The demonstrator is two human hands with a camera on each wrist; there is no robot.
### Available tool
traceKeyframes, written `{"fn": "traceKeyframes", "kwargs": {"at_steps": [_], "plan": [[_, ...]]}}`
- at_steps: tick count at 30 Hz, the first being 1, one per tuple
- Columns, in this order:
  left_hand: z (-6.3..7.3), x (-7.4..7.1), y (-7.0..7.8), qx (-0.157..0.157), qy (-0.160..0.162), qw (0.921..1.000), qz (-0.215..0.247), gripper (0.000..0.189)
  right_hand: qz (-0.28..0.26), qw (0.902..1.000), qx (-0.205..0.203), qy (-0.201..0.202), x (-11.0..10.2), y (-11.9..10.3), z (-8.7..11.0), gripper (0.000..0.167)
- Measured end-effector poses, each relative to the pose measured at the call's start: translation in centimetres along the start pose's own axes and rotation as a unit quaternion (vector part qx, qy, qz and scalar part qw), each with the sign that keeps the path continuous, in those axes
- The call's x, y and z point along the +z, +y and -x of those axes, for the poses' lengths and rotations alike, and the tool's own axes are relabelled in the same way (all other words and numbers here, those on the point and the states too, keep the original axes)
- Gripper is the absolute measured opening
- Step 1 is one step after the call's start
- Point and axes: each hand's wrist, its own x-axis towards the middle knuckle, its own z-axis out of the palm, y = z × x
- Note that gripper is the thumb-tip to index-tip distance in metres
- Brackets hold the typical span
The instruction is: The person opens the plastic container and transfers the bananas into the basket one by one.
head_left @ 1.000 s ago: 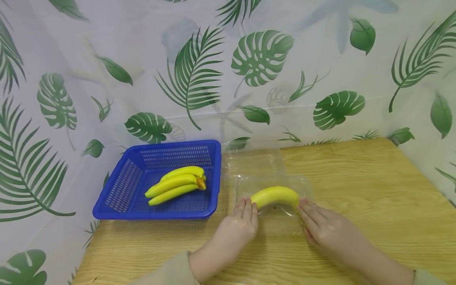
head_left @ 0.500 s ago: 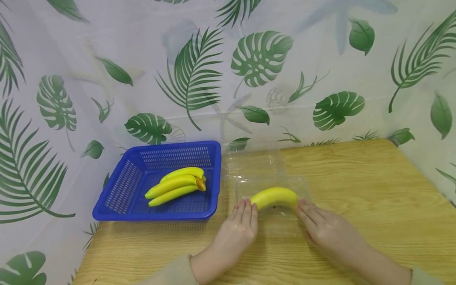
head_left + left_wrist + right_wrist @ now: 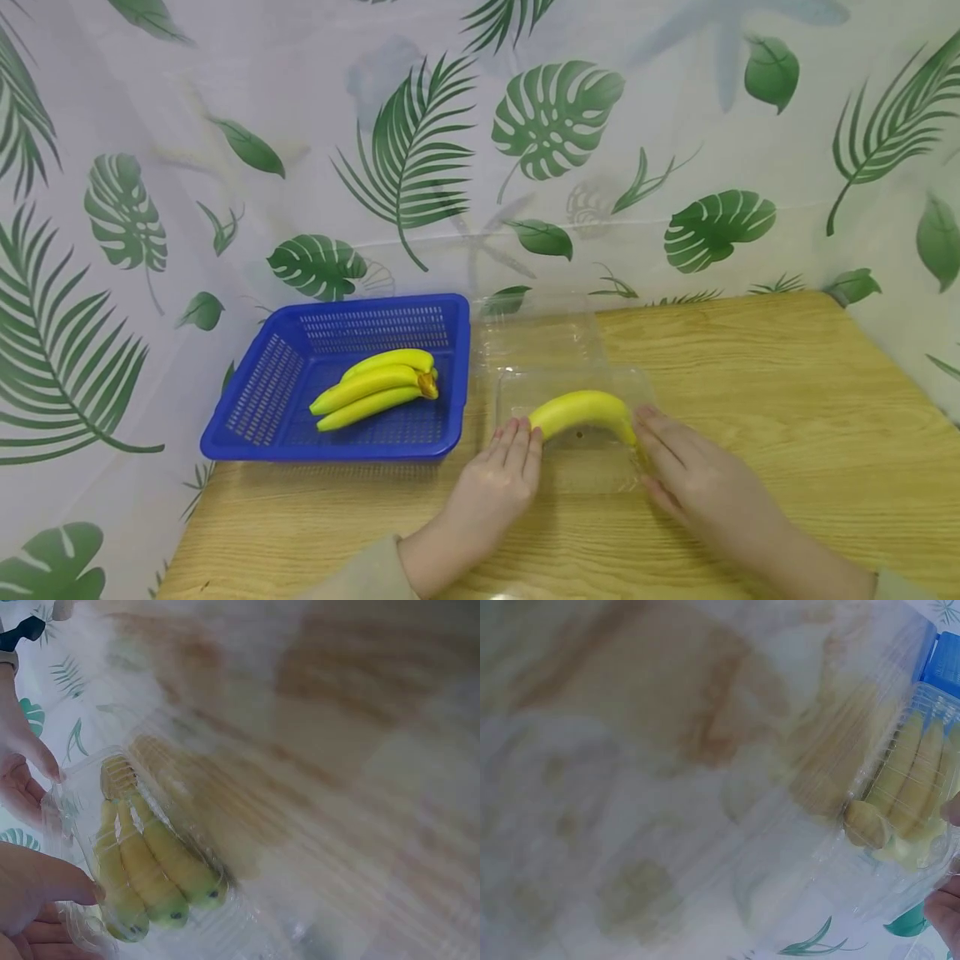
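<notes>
A bunch of several yellow bananas (image 3: 581, 407) lies in the clear plastic clamshell box (image 3: 600, 483); from above, one banana shows, curved across the box. In the left wrist view, three bananas (image 3: 154, 862) show through the clear wall. My left hand (image 3: 495, 483) is at the box's left side, fingers straight and together, over the banana tips; its thumb touches the wall in the left wrist view. My right hand (image 3: 705, 483) is at the right side by the stem end, fingers straight, thumb apart below them.
Left of the box stands a blue perforated basket (image 3: 262, 450) holding another bunch of bananas (image 3: 375, 387). The box's clear lid (image 3: 540, 342) lies folded back toward the leaf-patterned curtain (image 3: 570, 183). All stand on a wooden table (image 3: 787, 400).
My right hand has shifted slightly right, its fingertips drawing away from the banana end. My left hand, the box and the basket stay about where they were; the view drifts slightly.
</notes>
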Motion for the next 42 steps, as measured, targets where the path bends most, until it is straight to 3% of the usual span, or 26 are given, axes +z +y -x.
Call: {"fn": "traceKeyframes", "kwargs": {"at_steps": [8, 14, 29, 33, 36, 39, 42], "plan": [[0.1, 0.0, 0.1, 0.006, -0.01, 0.9999, 0.001, 0.058, 0.037, 0.9987, -0.027, -0.022, -0.1, 0.1, -0.2, 0.068], [0.2, -0.1, 0.3, 0.009, -0.025, 0.9996, 0.004, 0.035, 0.042, 0.9981, -0.029, -0.035, 0.0, -0.1, -0.4, 0.066], [0.0, -0.4, 0.4, 0.014, -0.033, 0.9993, 0.009, 0.03, 0.087, 0.9923, -0.086, -0.017, 0.4, 0.5, -0.6, 0.064], [0.1, -0.2, 0.4, 0.012, -0.027, 0.9995, 0.013, 0.031, 0.046, 0.9967, -0.066, 0.003, 0.4, 0.8, 0.0, 0.061], [0.1, -0.2, 0.2, 0.009, -0.025, 0.9995, 0.015, 0.047, 0.021, 0.9993, -0.029, 0.006, 0.2, 0.9, 0.4, 0.066], [0.2, -0.3, 0.1, 0.009, -0.026, 0.9995, 0.013, 0.059, 0.017, 0.9998, 0.0, 0.002, 0.1, 0.9, 0.6, 0.073], [0.2, -0.4, -0.1, 0.01, -0.027, 0.9995, 0.013, 0.056, 0.017, 0.9998, 0.004, -0.002, 0.0, 0.8, 0.4, 0.075]]}}
